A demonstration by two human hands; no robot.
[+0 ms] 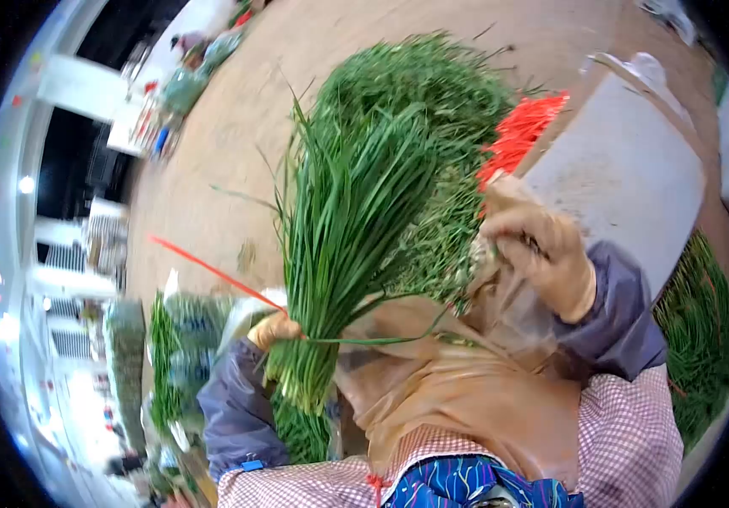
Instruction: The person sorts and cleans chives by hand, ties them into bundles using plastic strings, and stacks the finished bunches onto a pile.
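Note:
A thick bunch of green chives [343,229] stands upright in front of me, pale cut stems at the bottom. My left hand [275,329], in a tan glove, is closed around it low on the stems. A red tie strip [216,275] sticks out to the left from the same grip. One loose green leaf [373,340] hangs off sideways to the right. My right hand [551,258], also gloved, is raised to the right of the bunch, apart from it. Its fingers are loosely bent and apart, slightly blurred, and I see nothing held in them.
Behind the bunch lies a heap of loose greens [415,85]. A pile of red tie strips [523,131] lies by a pale board [618,169] on the right. More greens [695,339] lie at far right. Bagged greens [191,339] stand at left. A brown apron [466,389] covers my lap.

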